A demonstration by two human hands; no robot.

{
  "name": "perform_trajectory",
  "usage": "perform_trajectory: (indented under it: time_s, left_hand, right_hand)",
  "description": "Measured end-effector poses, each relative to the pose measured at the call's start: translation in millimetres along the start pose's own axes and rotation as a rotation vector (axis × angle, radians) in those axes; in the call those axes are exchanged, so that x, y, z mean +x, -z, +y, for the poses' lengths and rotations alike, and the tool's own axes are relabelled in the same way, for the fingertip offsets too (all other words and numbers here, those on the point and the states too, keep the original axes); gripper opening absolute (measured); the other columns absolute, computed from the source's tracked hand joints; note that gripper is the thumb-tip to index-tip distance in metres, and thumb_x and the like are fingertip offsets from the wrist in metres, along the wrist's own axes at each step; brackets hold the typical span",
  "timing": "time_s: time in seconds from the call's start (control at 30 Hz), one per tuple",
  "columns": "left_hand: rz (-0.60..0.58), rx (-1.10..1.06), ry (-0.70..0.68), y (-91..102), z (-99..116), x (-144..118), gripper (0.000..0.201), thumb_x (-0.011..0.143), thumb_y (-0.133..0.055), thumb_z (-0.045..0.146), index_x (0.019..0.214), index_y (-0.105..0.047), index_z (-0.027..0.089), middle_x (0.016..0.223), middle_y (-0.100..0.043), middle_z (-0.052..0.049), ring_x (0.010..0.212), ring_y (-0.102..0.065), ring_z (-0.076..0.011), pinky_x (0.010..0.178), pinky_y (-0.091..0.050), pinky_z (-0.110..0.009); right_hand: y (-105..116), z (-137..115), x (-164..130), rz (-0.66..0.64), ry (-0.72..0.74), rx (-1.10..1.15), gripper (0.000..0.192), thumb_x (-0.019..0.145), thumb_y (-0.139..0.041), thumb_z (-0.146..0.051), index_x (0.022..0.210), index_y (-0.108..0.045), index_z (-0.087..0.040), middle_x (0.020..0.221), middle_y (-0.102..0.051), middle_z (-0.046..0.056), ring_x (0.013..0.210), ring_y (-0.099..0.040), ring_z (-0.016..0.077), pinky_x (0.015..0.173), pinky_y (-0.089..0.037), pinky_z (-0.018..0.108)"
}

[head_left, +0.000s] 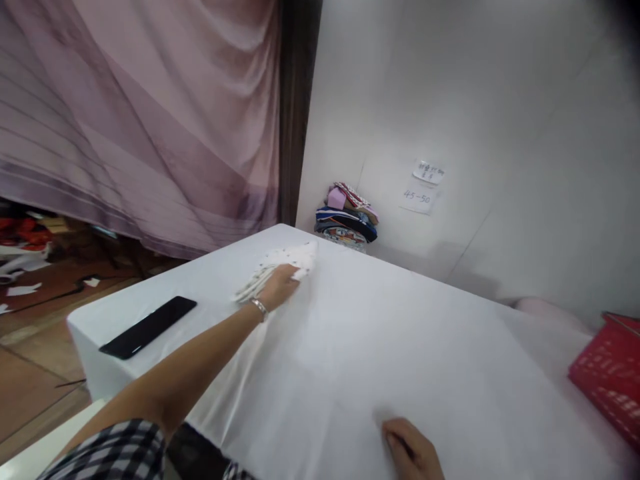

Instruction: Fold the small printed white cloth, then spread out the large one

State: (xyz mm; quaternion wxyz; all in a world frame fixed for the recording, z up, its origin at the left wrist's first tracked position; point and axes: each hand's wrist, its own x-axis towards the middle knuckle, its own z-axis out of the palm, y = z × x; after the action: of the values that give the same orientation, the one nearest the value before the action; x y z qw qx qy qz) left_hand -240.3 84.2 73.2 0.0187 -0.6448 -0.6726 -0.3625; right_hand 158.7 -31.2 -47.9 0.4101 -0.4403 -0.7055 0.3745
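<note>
My left hand, with a metal bracelet at the wrist, reaches across the table to a folded white garment with small dark spots. Its fingers are closed on the near edge of the fabric, and the hand covers part of it. The garment lies near the far left corner of the white-covered table. Down at the bottom edge, my right hand rests loosely curled over the tabletop, with nothing visible in it.
A black phone-like slab lies near the table's left edge. Beyond the far edge stands a pile of folded clothes against the wall. A red basket stands at right. A pink curtain hangs at left.
</note>
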Motion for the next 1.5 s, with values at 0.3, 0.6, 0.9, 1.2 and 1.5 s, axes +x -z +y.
perform_trajectory:
  time_s: [0.3, 0.6, 0.9, 1.2, 1.5]
  left_hand:
    - [-0.534, -0.220, -0.567, -56.9, 139.2, -180.2, 0.044, 0.058, -0.049, 0.005, 0.093, -0.060, 0.028, 0.103, -0.064, -0.001, 0.103, -0.054, -0.0228, 0.090, -0.039, -0.041]
    - [-0.319, -0.625, -0.066, -60.9, 102.7, -143.9, 0.033, 0.074, -0.047, 0.016, 0.101, -0.063, 0.027, 0.121, -0.059, -0.003, 0.116, -0.051, -0.0175, 0.102, -0.041, -0.034]
    - [-0.087, -0.335, 0.287, -97.0, 67.1, -101.0, 0.031, 0.079, -0.049, 0.021, 0.108, -0.060, 0.017, 0.104, -0.064, -0.008, 0.095, -0.059, -0.0210, 0.090, -0.046, -0.037]
    - [-0.100, -0.278, 0.203, -100.1, 62.2, -103.3, 0.030, 0.076, -0.052, 0.019, 0.106, -0.059, 0.017, 0.102, -0.065, -0.008, 0.093, -0.058, -0.0206, 0.086, -0.044, -0.033]
    - [-0.136, -0.241, 0.193, -96.7, 65.2, -100.4, 0.029, 0.075, -0.055, 0.020, 0.103, -0.060, 0.020, 0.096, -0.065, -0.005, 0.088, -0.057, -0.0207, 0.081, -0.043, -0.032]
  right_hand:
    - [32.3, -10.9, -3.4, 0.526, -0.369, 0.530, 0.031, 0.066, -0.073, -0.045, 0.086, -0.070, -0.021, 0.071, -0.067, 0.002, 0.064, -0.060, 0.0167, 0.057, -0.048, 0.027]
    - [8.4, -23.8, -5.6, 0.255, -0.231, 0.170, 0.026, 0.075, -0.063, -0.043, 0.086, -0.071, -0.020, 0.065, -0.065, 0.002, 0.063, -0.060, 0.0177, 0.063, -0.049, 0.030]
    - [-55.8, -86.8, 82.4, -0.038, 0.113, -0.359, 0.025, 0.085, -0.050, -0.028, 0.104, -0.064, -0.020, 0.107, -0.066, 0.007, 0.101, -0.058, 0.0209, 0.089, -0.043, 0.033]
    - [-106.2, -67.6, 106.9, -0.097, 0.133, -0.680, 0.025, 0.088, -0.048, -0.023, 0.106, -0.062, -0.015, 0.129, -0.055, 0.013, 0.125, -0.043, 0.0254, 0.103, -0.030, 0.040]
    - [-84.0, -63.0, 115.1, 0.131, -0.192, -0.230, 0.033, 0.091, -0.034, -0.026, 0.079, -0.063, -0.019, 0.084, -0.068, 0.003, 0.082, -0.060, 0.0160, 0.077, -0.043, 0.027]
